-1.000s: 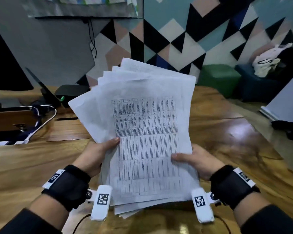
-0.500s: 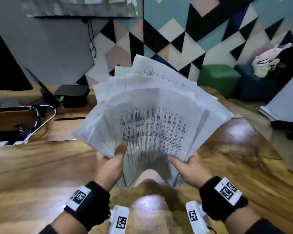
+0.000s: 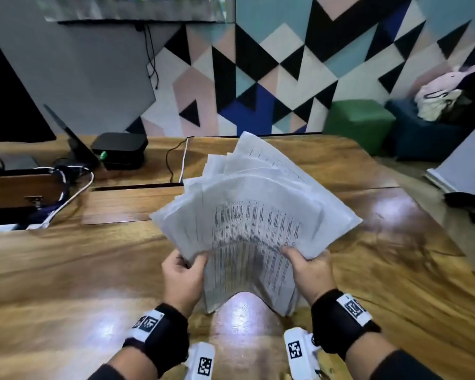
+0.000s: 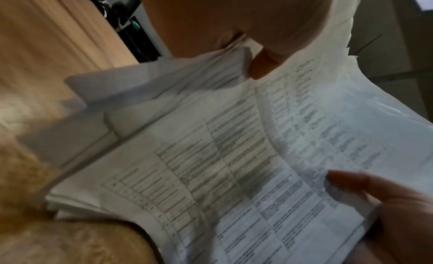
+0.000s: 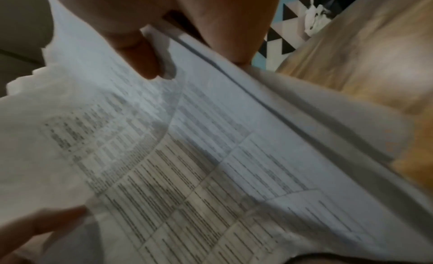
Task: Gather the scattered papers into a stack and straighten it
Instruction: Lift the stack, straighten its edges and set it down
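Both hands hold the papers upright near the tabletop's near edge, about midway along it; bottom edges look to be touching or just above the wood, contact hidden by the sheets' own bow. Left hand grip: grasping the left side of the bundle, thumb on the front sheet, fingers behind. Right hand grip: grasping the right side, thumb pressed on the printed table, fingers behind.

Sheets gathered but badly fanned: top corners splay out toward the far edge, bottom arched up in the middle. Step in hand, as I judge it: jogging the bundle square.

To do it well:
- loosen both grips a little so sheets can slide down; tight pinch locks the fan in
- flatten the bow, get the whole bottom edge onto the wood
- tap the short edge, then turn and tap the long edge
- palms push in from both sides to close the fan

Risk: loosen too much and outer sheets slip sideways. Black box and cables sit well apart, toward the far left corner.
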